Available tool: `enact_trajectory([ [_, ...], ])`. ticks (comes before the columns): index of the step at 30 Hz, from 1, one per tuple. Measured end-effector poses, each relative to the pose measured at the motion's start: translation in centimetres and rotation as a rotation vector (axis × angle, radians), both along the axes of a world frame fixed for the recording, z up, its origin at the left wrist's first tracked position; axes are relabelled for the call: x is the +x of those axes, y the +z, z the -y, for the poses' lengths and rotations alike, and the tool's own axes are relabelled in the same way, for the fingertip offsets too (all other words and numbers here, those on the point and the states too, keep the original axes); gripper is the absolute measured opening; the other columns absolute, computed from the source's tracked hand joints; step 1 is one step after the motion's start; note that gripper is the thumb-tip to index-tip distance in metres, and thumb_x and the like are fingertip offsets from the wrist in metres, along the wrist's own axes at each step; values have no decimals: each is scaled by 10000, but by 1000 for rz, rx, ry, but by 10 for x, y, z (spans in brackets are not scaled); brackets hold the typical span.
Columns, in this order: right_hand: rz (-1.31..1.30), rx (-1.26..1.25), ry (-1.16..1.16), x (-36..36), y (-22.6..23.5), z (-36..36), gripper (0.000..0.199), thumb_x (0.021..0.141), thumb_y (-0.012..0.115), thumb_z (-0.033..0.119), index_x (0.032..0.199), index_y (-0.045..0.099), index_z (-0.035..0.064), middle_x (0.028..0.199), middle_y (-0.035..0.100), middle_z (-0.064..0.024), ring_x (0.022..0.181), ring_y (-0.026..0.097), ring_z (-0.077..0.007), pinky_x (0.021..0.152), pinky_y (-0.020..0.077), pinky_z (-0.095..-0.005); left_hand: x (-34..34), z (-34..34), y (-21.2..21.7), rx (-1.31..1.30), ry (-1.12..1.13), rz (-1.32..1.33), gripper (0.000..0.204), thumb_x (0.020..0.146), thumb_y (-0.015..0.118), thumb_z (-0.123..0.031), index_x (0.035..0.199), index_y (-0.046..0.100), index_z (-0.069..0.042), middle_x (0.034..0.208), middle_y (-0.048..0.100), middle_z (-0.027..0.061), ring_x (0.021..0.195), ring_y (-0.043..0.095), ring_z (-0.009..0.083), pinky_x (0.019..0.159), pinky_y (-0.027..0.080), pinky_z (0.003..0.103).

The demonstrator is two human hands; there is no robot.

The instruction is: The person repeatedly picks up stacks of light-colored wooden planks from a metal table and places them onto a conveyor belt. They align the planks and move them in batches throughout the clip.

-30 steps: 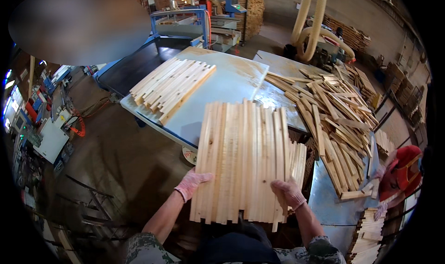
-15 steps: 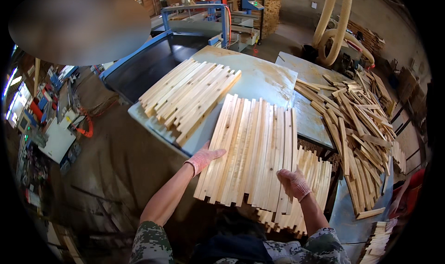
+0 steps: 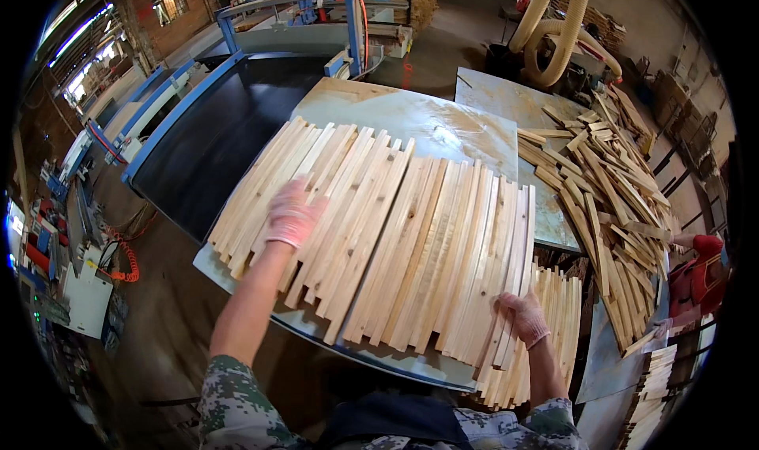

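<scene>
Two rows of pale wooden strips lie side by side on the metal tabletop point(image 3: 411, 106), a narrow gap between them. On the left row of strips point(image 3: 348, 205) rests my left hand point(image 3: 294, 213) in a pale knitted glove, slightly blurred, thumb apart from the fingers. My gloved right hand point(image 3: 525, 317) is closed on the right edge of the right row of strips point(image 3: 443, 252), near its lower corner; the fingers beneath are hidden. The strips' ends are uneven. Another stack of strips point(image 3: 560, 323) shows below and beside my right hand.
A black conveyor belt point(image 3: 229, 126) with a blue frame adjoins the table's left side. To the right, a jumbled pile of loose strips point(image 3: 609, 205) covers another table. A person in red point(image 3: 702, 280) stands beyond it. Ribbed hoses point(image 3: 565, 39) hang at the back.
The right row of strips has come down onto the table against the left row. My left hand has left its edge and moved onto the left row. My right hand keeps its grip.
</scene>
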State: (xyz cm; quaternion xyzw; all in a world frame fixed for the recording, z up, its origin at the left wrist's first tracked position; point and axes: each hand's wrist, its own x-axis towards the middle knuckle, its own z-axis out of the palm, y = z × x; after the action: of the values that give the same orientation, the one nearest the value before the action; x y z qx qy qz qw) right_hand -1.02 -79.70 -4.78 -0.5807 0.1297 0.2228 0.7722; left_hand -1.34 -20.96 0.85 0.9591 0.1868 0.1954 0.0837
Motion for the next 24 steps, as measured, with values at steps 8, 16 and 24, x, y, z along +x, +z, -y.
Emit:
enact_trajectory([
  [8, 129, -213, -10, -5, 13, -71, 449, 923, 661, -18, 1354, 537, -40, 881, 662, -55, 754, 675, -161, 677, 585, -323, 8, -204, -25, -28, 437, -343, 875, 962, 629, -675, 1658, 395, -199, 1502, 557, 189, 1355, 568, 398, 1150, 430, 542],
  [16, 105, -124, -81, -11, 5, -217, 635, 845, 698, 60, 1441, 511, -59, 1001, 674, -68, 821, 683, -176, 757, 608, -349, 8, -342, -10, -139, 399, -316, 835, 955, 624, -685, 1633, 470, -221, 1443, 604, 176, 1334, 579, 381, 1147, 430, 502],
  [24, 115, -126, -99, -3, 38, -509, 551, 877, 687, 30, 1403, 539, -42, 970, 684, -57, 805, 691, -171, 747, 602, -319, 15, -609, -12, -140, 348, -348, 864, 969, 588, -701, 1642, 450, -175, 1531, 534, 179, 1404, 508, 383, 1193, 364, 508],
])
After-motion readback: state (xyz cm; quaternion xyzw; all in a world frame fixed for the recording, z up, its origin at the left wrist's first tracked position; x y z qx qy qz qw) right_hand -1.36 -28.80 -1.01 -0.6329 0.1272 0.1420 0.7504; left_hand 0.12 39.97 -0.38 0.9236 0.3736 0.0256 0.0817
